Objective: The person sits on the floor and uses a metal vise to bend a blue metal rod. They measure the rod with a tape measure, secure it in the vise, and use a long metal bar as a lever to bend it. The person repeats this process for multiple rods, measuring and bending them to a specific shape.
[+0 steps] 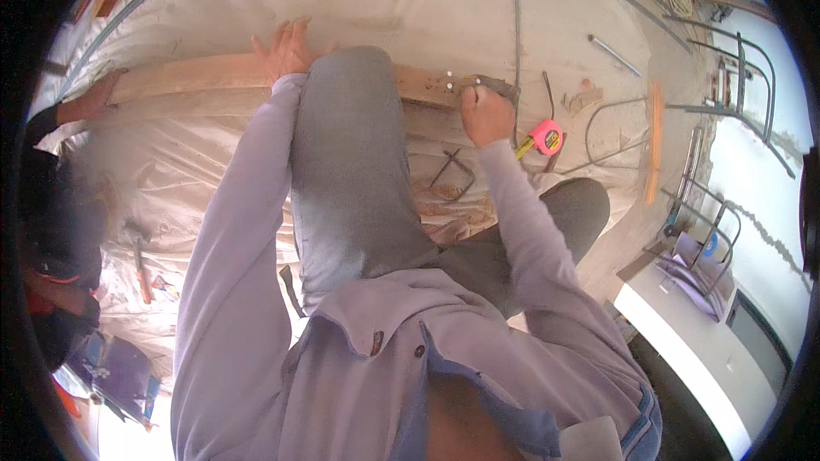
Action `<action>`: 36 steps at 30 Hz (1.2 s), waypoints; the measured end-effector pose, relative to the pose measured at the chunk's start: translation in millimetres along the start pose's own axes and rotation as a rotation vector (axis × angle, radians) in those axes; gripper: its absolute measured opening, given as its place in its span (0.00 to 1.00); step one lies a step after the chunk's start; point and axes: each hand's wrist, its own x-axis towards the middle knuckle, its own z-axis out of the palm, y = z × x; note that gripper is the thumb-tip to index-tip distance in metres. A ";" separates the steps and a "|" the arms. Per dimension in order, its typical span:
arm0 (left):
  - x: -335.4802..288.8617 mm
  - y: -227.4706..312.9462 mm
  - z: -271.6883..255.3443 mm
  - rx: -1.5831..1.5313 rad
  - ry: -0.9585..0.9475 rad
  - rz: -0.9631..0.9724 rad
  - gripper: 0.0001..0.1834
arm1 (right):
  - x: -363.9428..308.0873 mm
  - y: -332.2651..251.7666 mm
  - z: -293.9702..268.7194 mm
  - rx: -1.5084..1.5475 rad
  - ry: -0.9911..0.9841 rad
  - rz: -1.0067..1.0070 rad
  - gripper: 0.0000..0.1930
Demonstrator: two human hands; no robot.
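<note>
A long wooden plank (pixel 188 75) lies crosswise over the cloth-covered floor, passing under my raised knee. My left hand (pixel 289 53) rests on its far edge beside the knee, fingers spread and holding nothing. Close to the plank's right end, my right hand (pixel 487 115) is closed in a fist; what it grips is hidden. Small pale round spots (pixel 449 78) dot the wood just left of that fist, with a dark piece (pixel 497 85) behind it. At the plank's left end is a co-worker's hand (pixel 90 101).
A pink tape measure (pixel 547 137) lies right of my right hand, and bent metal rods (pixel 453 176) lie nearer me. Farther right are a metal tube (pixel 615 55), a wooden strip (pixel 655 141) and metal frames (pixel 752 77). A hammer (pixel 139 260) lies at left near the co-worker.
</note>
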 end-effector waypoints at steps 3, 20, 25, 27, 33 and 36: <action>5.2 -5.0 11.5 -0.091 -0.017 0.010 0.45 | 11.2 10.8 -14.3 -0.042 -0.084 -0.040 0.20; 14.4 -39.5 59.3 -0.275 0.052 0.026 0.42 | 16.1 -1.5 -47.8 -0.016 -0.230 -0.049 0.21; -1.1 0.4 2.7 -0.095 0.003 -0.006 0.41 | -2.2 -3.8 -19.5 0.025 -0.118 0.070 0.19; 2.2 8.9 -6.1 -0.139 -0.010 -0.007 0.40 | 15.0 11.5 -30.9 0.006 -0.108 -0.045 0.18; 49.1 -32.3 57.4 -0.393 -0.046 -0.056 0.32 | -3.3 18.5 -33.9 0.022 -0.237 -0.092 0.17; 87.2 -60.3 31.2 -1.029 0.059 -0.055 0.25 | -8.4 45.8 -118.3 0.144 -0.186 -0.122 0.16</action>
